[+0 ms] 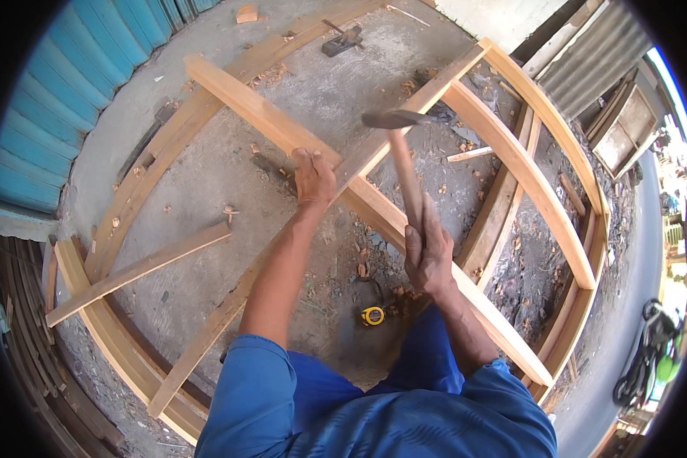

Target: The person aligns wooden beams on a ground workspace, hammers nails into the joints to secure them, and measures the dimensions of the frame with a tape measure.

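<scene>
My right hand is wrapped round the wooden handle of a hammer. Its dark metal head is raised above the crossing of two pale timbers. My left hand grips the long wooden beam right beside this crossing, fingers over its top. The crossing piece, a wooden strip, runs from the far right toward the lower left, partly behind my left forearm. Whether a nail stands at the joint cannot be made out.
A curved wooden frame spreads to the right. A yellow tape measure lies on the floor near my knees. At the back is a hand plane. A loose wooden strip rests on the left frame side. Wood shavings lie scattered about.
</scene>
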The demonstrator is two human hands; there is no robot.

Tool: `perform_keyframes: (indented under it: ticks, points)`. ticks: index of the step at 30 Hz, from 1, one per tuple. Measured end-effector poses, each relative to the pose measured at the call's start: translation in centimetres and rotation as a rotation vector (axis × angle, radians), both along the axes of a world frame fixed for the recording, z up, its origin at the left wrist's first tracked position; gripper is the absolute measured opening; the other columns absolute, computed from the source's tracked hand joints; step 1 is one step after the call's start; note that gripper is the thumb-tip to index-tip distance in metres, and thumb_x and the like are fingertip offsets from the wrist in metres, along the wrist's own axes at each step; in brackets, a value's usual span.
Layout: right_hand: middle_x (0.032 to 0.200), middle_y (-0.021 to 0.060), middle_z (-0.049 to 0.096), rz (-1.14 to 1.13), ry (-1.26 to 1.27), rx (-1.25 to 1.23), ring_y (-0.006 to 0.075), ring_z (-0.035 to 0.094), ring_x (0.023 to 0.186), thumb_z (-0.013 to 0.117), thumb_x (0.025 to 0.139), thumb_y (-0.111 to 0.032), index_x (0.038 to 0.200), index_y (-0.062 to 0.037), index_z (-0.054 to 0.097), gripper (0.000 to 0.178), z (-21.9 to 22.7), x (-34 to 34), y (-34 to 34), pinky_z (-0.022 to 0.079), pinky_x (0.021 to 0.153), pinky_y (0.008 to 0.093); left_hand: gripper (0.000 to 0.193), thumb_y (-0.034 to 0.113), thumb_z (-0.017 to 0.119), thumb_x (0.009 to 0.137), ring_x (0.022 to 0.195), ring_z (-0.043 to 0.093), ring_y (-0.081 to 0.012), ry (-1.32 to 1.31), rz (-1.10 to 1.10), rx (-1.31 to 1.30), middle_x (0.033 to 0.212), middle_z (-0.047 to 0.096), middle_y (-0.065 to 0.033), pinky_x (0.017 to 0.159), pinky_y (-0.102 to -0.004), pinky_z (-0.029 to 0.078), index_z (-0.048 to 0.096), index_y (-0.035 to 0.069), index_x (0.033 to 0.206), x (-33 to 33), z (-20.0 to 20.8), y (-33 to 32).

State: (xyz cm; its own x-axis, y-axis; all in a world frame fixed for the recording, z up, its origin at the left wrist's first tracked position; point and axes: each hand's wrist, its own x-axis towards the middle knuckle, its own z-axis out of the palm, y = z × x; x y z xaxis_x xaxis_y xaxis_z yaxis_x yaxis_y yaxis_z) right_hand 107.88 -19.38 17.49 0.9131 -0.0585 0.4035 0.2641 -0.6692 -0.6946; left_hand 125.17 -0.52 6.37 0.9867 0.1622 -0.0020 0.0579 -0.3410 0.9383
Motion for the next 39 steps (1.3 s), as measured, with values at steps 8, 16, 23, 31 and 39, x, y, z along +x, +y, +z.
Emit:
perform_keyframes:
  ticks: [8,16,23,31,39]
  points:
    - [0.113,0.0322,0.064,0.032,0.502,0.032,0.0480,0.065,0.099,0.052,0.099,-0.015,0.150,-0.0007,0.038,0.054,-2.5,-4.4,-0.8,0.052,0.086,0.0461,0.050,0.039,0.039,0.102,0.112,0.056,-0.0521,0.007,-0.027,0.020,0.118,0.057,-0.0365,0.098,-0.0552,0.041,0.032,-0.002,0.129,-0.1,-0.3,-0.4]
    - [0.078,0.0043,0.055,0.246,1.067,0.610,0.0138,0.056,0.065,0.056,0.101,-0.022,0.113,0.0007,0.055,0.026,-10.6,-16.4,5.3,0.049,0.060,0.0321,0.073,0.051,0.063,0.088,0.125,0.049,-0.0445,0.111,-0.413,0.882,0.126,0.053,-0.0314,0.103,-0.0528,0.043,0.044,-0.006,0.129,-9.6,5.2,10.7]
    - [0.088,0.0140,0.063,0.370,1.272,0.218,0.0229,0.065,0.076,0.057,0.100,-0.029,0.105,0.0027,0.056,0.032,-15.2,-16.2,6.0,0.053,0.069,0.0400,0.055,0.025,0.073,0.082,0.099,0.070,-0.0429,0.351,-0.449,0.992,0.104,0.070,-0.0282,0.085,-0.0508,0.055,0.048,-0.002,0.124,-14.9,5.4,14.1]
    - [0.108,0.0285,0.068,0.256,1.159,-0.315,0.0441,0.066,0.107,0.062,0.088,-0.037,0.115,0.0032,0.060,0.048,-20.8,-16.6,4.0,0.051,0.092,0.0519,0.038,0.015,0.069,0.081,0.095,0.070,-0.0440,0.250,-0.427,0.925,0.101,0.071,-0.0276,0.084,-0.0503,0.056,0.057,-0.001,0.114,-15.3,4.6,14.7]
    - [0.117,0.0326,0.063,0.525,0.981,-0.420,0.0469,0.060,0.113,0.060,0.094,-0.045,0.125,0.0098,0.052,0.064,-24.0,-17.4,3.9,0.049,0.095,0.0509,0.051,0.031,0.078,0.084,0.091,0.067,-0.0336,-0.488,-0.047,0.624,0.106,0.068,-0.0202,0.083,-0.0424,0.054,0.059,0.002,0.122,-22.4,6.1,18.3]
